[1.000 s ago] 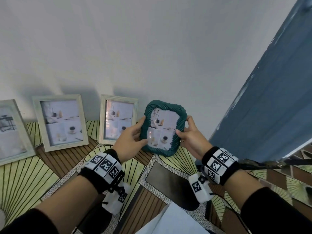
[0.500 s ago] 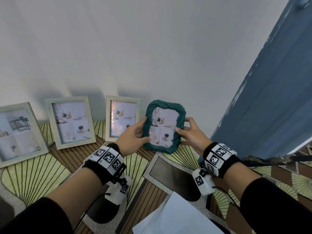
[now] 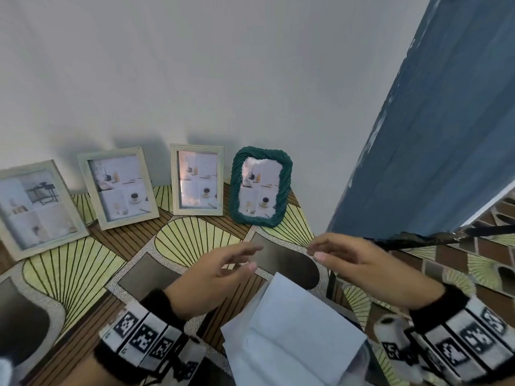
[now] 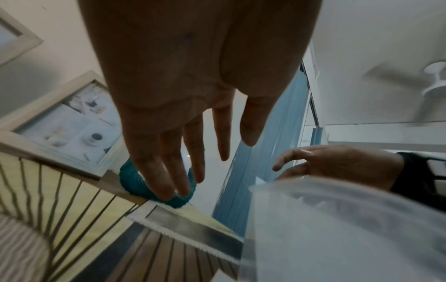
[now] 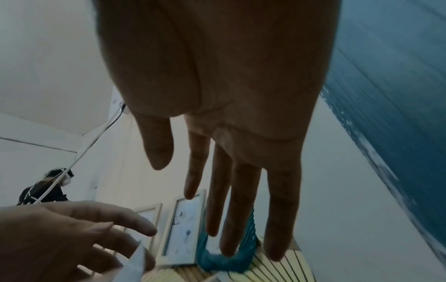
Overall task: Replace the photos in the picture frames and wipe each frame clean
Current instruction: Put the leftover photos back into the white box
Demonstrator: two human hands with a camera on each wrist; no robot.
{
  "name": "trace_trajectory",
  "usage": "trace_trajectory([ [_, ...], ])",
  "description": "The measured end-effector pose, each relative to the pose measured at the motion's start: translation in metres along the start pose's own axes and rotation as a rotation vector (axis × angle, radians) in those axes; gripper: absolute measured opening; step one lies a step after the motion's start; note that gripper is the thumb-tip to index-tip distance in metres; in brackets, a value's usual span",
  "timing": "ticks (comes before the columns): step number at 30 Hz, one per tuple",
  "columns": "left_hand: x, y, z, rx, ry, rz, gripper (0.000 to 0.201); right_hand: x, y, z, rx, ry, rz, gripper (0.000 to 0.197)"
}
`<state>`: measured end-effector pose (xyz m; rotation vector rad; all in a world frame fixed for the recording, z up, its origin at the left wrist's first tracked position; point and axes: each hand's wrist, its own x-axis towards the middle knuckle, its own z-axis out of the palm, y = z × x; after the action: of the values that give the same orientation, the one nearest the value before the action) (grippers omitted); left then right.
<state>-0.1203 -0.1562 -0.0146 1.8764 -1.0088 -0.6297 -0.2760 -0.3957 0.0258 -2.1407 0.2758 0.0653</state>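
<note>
Stood the green frame (image 3: 262,186) upright against the wall (image 3: 250,65) at the bench's (image 3: 195,235) far edge beside 3 pale frames, left hand (image 3: 211,277) and right hand (image 3: 359,263) wide and empty nearby, risking a tip-over from any stray knock.

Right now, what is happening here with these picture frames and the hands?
A person is working on a row of four photo frames that stand along the wall. The green frame stands at the right end of the row, beside three pale wooden frames. The left hand and the right hand are both open and empty, in the air in front of the green frame and not touching it. A white cloth lies below the hands.
</note>
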Motion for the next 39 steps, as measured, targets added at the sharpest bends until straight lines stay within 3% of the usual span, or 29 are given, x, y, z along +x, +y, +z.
trace_trajectory([
  [4, -0.016, -0.014, 0.015, 0.096, -0.1, -0.066, 0.036, -0.036, 0.019, 0.029, -0.127, 0.009, 0.069, 0.029],
  [8, -0.03, -0.031, 0.013, 0.062, -0.072, -0.239, 0.033, -0.058, 0.031, 0.05, -0.089, -0.012, 0.105, 0.026],
  [11, -0.037, -0.04, 0.006, 0.198, -0.102, -0.267, 0.034, -0.068, 0.036, 0.061, -0.119, -0.008, 0.121, 0.036],
  [16, -0.039, -0.034, 0.009, 0.482, -0.26, -0.221, 0.053, -0.077, 0.042, 0.07, -0.104, 0.096, 0.136, 0.034],
  [24, -0.028, -0.02, 0.036, 0.827, -0.28, -0.274, 0.055, -0.098, 0.042, 0.054, -0.074, 0.368, 0.193, 0.03],
  [31, -0.022, -0.01, 0.043, 0.849, -0.353, -0.373, 0.055, -0.116, 0.047, 0.049, 0.015, 0.424, 0.19, 0.032],
  [39, -0.038, -0.016, 0.049, 0.675, -0.221, -0.286, 0.051, -0.114, 0.048, 0.063, 0.128, 0.452, 0.228, 0.026],
])
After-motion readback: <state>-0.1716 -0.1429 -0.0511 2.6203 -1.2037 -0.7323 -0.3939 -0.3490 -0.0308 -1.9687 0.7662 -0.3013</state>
